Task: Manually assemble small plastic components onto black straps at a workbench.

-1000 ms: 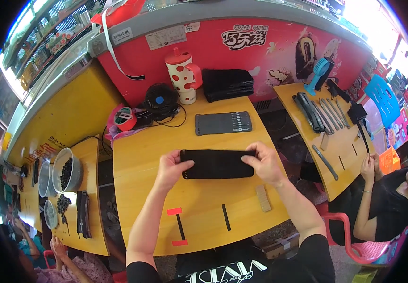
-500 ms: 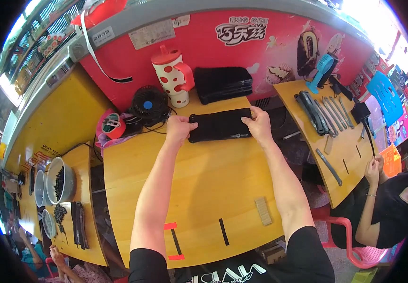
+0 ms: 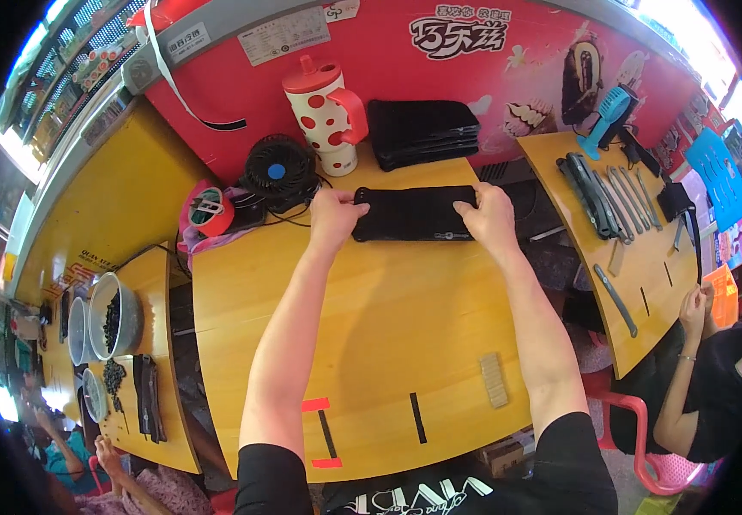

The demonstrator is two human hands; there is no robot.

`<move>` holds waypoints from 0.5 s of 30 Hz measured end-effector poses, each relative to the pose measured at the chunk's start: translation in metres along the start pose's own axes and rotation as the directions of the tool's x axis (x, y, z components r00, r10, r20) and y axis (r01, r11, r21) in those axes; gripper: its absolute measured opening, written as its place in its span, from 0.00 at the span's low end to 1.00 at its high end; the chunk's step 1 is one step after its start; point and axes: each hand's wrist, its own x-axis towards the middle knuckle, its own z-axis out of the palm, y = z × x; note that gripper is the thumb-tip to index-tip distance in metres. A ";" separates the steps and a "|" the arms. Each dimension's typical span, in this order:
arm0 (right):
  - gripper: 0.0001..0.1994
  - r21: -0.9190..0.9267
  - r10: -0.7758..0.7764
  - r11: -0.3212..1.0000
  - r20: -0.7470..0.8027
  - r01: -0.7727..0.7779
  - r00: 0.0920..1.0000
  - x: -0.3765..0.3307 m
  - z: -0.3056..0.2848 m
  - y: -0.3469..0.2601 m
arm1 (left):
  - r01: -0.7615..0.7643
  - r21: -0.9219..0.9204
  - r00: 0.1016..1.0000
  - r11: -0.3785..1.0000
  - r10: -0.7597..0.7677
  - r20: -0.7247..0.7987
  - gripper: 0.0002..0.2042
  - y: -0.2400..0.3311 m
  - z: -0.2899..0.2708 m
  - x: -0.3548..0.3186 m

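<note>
Hands: my left hand (image 3: 334, 218) pinches one end of a flat black piece (image 3: 414, 213), thumb on top; my right hand (image 3: 493, 220) pinches the other end likewise, both nearly closed. Piece held level, nearer me than the spotted tumbler (image 3: 324, 120) and right of it; cannot tell whether it touches the worktop (image 3: 371, 343). Black stack (image 3: 422, 133): just right of tumbler. Dark fan (image 3: 259, 176): left of tumbler.
</note>
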 end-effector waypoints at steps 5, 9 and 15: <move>0.16 -0.099 0.084 0.992 0.131 -0.071 0.988 0.004 -0.006 -0.002 | 0.017 0.206 1.000 0.978 -0.015 -0.010 0.15 0.020 -0.003 -0.006; 0.18 -0.201 0.142 0.975 0.213 -0.099 0.967 0.005 -0.001 0.006 | -0.023 0.394 0.995 0.919 0.061 -0.084 0.15 0.032 -0.002 -0.011; 0.19 -0.180 0.181 0.973 0.210 -0.144 0.961 0.002 0.003 0.002 | 0.126 -0.086 0.985 0.988 -0.114 0.126 0.10 0.007 -0.009 0.003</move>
